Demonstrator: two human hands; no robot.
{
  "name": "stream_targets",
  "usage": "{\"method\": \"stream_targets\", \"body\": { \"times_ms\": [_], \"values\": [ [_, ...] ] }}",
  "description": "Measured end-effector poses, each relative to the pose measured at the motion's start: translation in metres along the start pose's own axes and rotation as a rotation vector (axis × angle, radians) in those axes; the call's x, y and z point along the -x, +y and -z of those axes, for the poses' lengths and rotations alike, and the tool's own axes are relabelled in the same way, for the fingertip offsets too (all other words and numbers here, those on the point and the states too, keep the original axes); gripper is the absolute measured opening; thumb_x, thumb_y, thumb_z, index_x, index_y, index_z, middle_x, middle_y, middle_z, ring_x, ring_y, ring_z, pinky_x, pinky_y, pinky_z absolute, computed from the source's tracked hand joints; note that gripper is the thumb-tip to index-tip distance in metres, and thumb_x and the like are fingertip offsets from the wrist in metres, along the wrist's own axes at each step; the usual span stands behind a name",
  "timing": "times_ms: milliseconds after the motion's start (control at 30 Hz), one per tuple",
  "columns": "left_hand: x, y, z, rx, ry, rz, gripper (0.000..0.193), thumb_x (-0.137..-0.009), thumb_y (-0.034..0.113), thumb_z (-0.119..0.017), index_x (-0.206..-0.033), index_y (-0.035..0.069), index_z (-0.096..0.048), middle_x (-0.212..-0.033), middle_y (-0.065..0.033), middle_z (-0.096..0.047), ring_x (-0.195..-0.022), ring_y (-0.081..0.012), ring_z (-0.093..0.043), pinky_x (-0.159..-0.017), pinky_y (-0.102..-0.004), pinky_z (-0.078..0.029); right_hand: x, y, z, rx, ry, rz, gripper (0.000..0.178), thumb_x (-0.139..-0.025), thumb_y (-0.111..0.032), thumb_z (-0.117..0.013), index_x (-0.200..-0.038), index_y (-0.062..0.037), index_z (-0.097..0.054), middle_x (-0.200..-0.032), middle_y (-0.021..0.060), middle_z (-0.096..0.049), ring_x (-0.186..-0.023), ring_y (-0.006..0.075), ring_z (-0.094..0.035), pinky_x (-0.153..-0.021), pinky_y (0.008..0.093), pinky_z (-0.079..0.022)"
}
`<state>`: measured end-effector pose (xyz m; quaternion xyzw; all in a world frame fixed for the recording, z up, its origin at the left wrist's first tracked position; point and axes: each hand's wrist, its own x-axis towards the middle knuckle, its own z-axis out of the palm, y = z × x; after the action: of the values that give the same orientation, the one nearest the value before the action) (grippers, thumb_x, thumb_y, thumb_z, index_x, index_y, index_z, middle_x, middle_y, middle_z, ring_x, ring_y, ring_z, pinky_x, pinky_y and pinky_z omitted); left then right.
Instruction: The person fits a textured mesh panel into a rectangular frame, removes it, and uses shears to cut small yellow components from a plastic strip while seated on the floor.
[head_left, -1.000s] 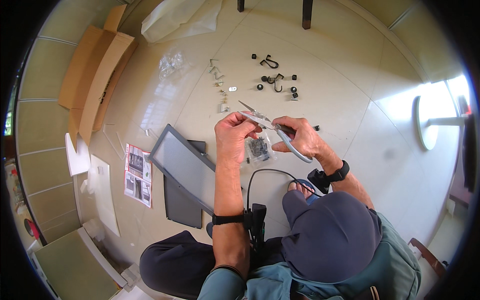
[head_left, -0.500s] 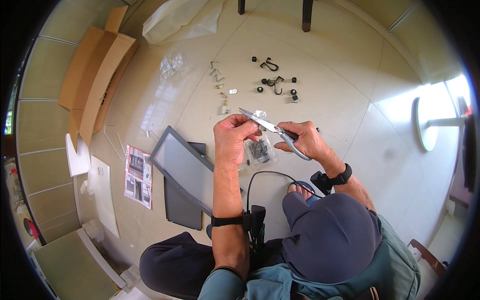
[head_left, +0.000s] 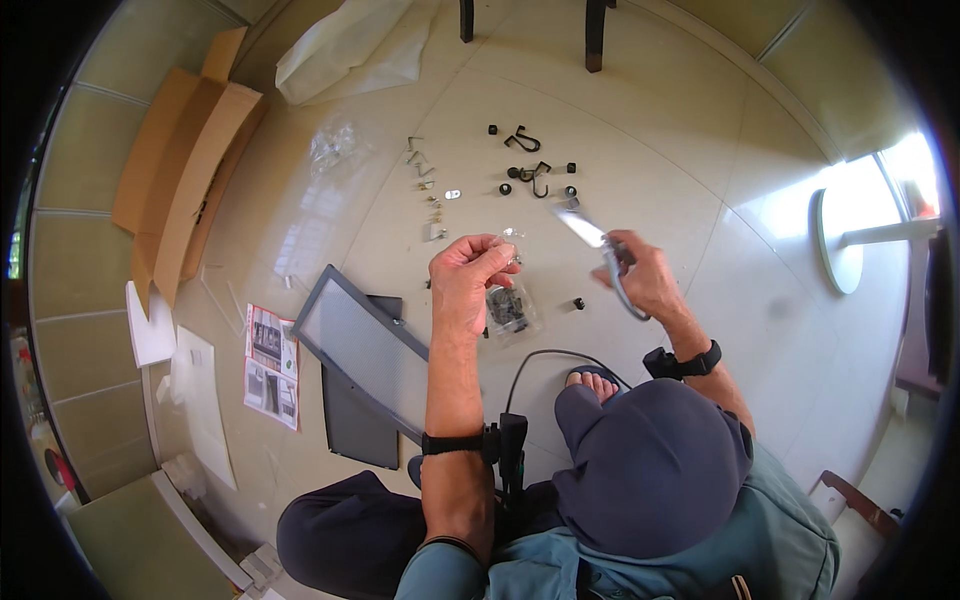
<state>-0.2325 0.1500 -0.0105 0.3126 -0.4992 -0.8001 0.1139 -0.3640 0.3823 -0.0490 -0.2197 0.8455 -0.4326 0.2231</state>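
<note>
My left hand [head_left: 463,283] pinches a small clear plastic bag [head_left: 511,234] between thumb and fingers. What is inside the bag is too small to make out. To its right, my right hand [head_left: 647,278] grips a pair of scissors [head_left: 592,233] with grey handles. The blades point up and left, apart from the bag and smeared by motion. Beneath my left hand's fingertips, on the floor, lies another clear bag [head_left: 511,312] of small black parts. Beyond my hands are black hooks [head_left: 522,140] and several small black round pieces [head_left: 505,189].
Small metal brackets and fittings [head_left: 417,152] lie in a column on the tiled floor. At left are a grey mesh panel [head_left: 362,330], a printed sheet [head_left: 271,372], white boards [head_left: 200,405] and an opened cardboard box [head_left: 190,175]. A black cable [head_left: 530,356] runs between my wrists.
My right hand has drawn the scissors away to the right from the small bag, which the blades were beside before. My left hand keeps its pinch on the bag.
</note>
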Motion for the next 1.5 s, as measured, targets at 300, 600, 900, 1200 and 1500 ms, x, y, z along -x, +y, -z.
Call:
{"method": "stream_targets", "body": {
  "times_ms": [300, 600, 900, 1200, 1500],
  "values": [
    [-0.004, -0.024, 0.008, 0.247, -0.133, 0.068, 0.026, -0.092, 0.007, -0.066, -0.115, -0.005, -0.064, -0.106, -0.0146, -0.070, -0.091, -0.0250, -0.069, -0.080, -0.0319, -0.058, -0.010, 0.086, 0.041, 0.500, 0.210, -0.324, 0.059, -0.076, -0.020, -0.073, -0.130, -0.0055, -0.055, -0.109, 0.0205, -0.065, -0.104, 0.0370, -0.062, -0.093, 0.0445, -0.049],
    [-0.005, -0.033, 0.008, 0.394, -0.081, -0.009, 0.027, -0.093, 0.006, -0.065, -0.117, -0.006, -0.063, -0.097, -0.0175, -0.070, -0.078, -0.0265, -0.071, -0.071, -0.0310, -0.063, -0.010, 0.037, 0.061, 0.872, -0.008, -0.407, 0.050, -0.081, -0.025, -0.069, -0.124, -0.0009, -0.060, -0.104, 0.0219, -0.067, -0.106, 0.0382, -0.062, -0.093, 0.0451, -0.048],
    [-0.003, -0.036, -0.011, 0.400, 0.102, 0.047, 0.016, -0.092, 0.010, -0.068, -0.095, -0.005, -0.063, -0.082, -0.0143, -0.069, -0.062, -0.0236, -0.069, -0.054, -0.0282, -0.058, -0.005, -0.055, -0.028, -0.563, -0.296, -0.011, 0.037, -0.094, -0.017, -0.063, -0.122, 0.0065, -0.061, -0.095, 0.0102, -0.070, -0.079, 0.0139, -0.067, -0.069, 0.0280, -0.056],
    [0.002, -0.038, -0.015, 0.088, 0.205, -0.167, 0.010, -0.095, 0.009, -0.062, -0.090, 0.000, -0.061, -0.070, -0.0062, -0.063, -0.052, -0.0118, -0.056, -0.045, -0.0240, -0.044, -0.002, -0.068, -0.066, -0.797, -0.312, 0.054, 0.038, -0.094, -0.011, -0.065, -0.126, 0.0071, -0.058, -0.096, 0.0068, -0.069, -0.075, 0.0108, -0.062, -0.069, 0.0255, -0.055],
    [0.001, -0.035, -0.028, -0.252, 0.120, -0.183, 0.016, -0.097, 0.013, -0.061, -0.090, -0.001, -0.062, -0.069, -0.0031, -0.061, -0.057, -0.0091, -0.054, -0.048, -0.0232, -0.044, 0.001, -0.062, -0.074, -0.812, -0.042, 0.040, 0.029, -0.093, -0.008, -0.067, -0.117, 0.0080, -0.063, -0.089, 0.0073, -0.069, -0.072, 0.0098, -0.062, -0.066, 0.0235, -0.053]
  ]
}}
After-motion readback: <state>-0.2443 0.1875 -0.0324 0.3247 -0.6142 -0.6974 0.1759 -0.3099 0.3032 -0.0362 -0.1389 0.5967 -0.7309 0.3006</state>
